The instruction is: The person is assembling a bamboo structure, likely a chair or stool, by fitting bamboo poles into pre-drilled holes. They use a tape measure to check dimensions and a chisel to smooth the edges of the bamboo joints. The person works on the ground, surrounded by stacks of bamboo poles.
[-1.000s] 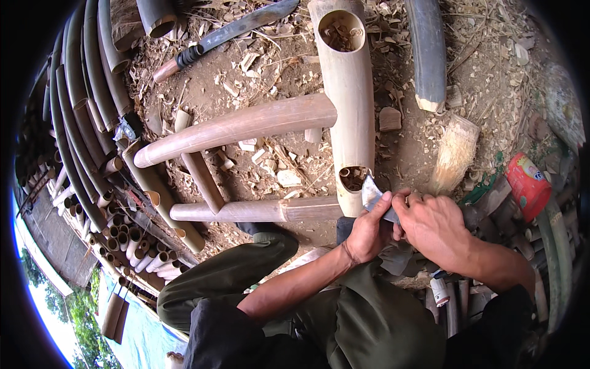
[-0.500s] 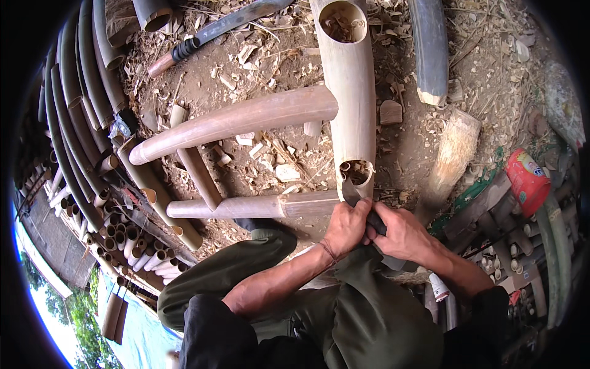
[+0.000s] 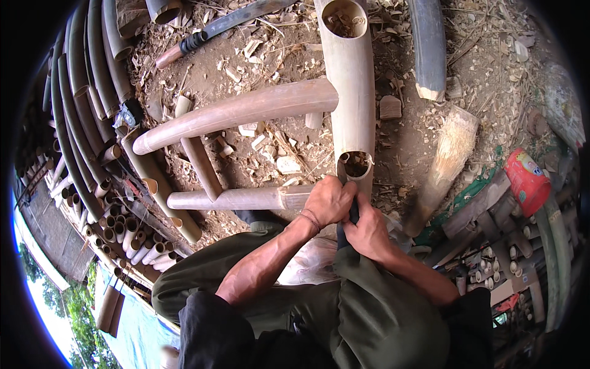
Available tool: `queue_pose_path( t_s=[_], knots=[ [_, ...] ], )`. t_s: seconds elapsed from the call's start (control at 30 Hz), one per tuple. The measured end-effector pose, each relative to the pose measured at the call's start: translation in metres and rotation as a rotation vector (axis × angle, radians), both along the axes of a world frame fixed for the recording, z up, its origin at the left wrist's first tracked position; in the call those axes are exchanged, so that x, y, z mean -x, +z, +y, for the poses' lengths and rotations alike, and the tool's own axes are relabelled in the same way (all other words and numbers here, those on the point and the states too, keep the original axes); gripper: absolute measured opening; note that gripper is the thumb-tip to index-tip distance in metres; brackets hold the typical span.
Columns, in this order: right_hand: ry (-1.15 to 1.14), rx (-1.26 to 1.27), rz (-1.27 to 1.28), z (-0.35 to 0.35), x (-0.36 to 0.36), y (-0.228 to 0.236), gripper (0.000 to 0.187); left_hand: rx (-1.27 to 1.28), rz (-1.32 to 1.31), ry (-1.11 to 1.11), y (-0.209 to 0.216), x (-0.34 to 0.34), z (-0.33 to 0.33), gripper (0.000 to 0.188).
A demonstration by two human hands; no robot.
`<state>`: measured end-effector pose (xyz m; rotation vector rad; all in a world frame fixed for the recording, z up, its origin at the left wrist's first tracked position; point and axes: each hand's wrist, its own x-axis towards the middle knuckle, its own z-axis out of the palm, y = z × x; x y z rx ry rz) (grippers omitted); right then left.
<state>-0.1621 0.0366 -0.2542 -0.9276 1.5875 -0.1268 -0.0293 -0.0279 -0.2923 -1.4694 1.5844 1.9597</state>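
A thick pale bamboo pole (image 3: 352, 92) runs away from me, with two scooped-out openings in its upper side. A knife's narrow dark blade (image 3: 342, 167) lies at the left rim of the nearer opening (image 3: 357, 162). My right hand (image 3: 370, 232) is closed round the knife's dark handle (image 3: 354, 213). Beside it my left hand (image 3: 330, 200) is closed at the front of the knife, its fingers partly hidden. Two brown bamboo bars (image 3: 236, 117) join the pole from the left, and the nearer one ends behind my left hand.
A large knife (image 3: 230, 26) lies on the ground among wood chips. Stacked bamboo tubes (image 3: 132, 237) fill the left side. To the right are a rough wooden log (image 3: 444, 161), a dark pole (image 3: 429, 55) and a red container (image 3: 527, 182). Clear plastic (image 3: 310, 261) lies between my legs.
Both hands have shifted slightly left and turned the knife, so its blade now stands at the opening's left rim instead of pointing into it. The right forearm has moved inward.
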Motion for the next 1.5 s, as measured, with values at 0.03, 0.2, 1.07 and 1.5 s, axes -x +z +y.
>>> queue_pose_path(
  t_s=[0.03, 0.2, 1.07, 1.5],
  knots=[
    [0.030, 0.022, -0.004, -0.004, 0.003, 0.003, 0.043, 0.137, 0.007, -0.026, -0.003, 0.000, 0.008, 0.016],
    [0.372, 0.199, 0.131, -0.024, 0.057, 0.020, 0.051, -0.152, 0.097, 0.486, 0.009, 0.035, 0.025, 0.025],
    [1.033, 0.419, 0.307, -0.117, 0.074, 0.036, 0.024, -0.638, 0.320, 1.317, 0.019, 0.069, 0.010, 0.031],
    [1.758, 0.371, 0.301, -0.202, 0.009, 0.023, 0.013, -0.968, 0.956, 1.638, 0.013, 0.057, 0.014, 0.046]
  ],
)
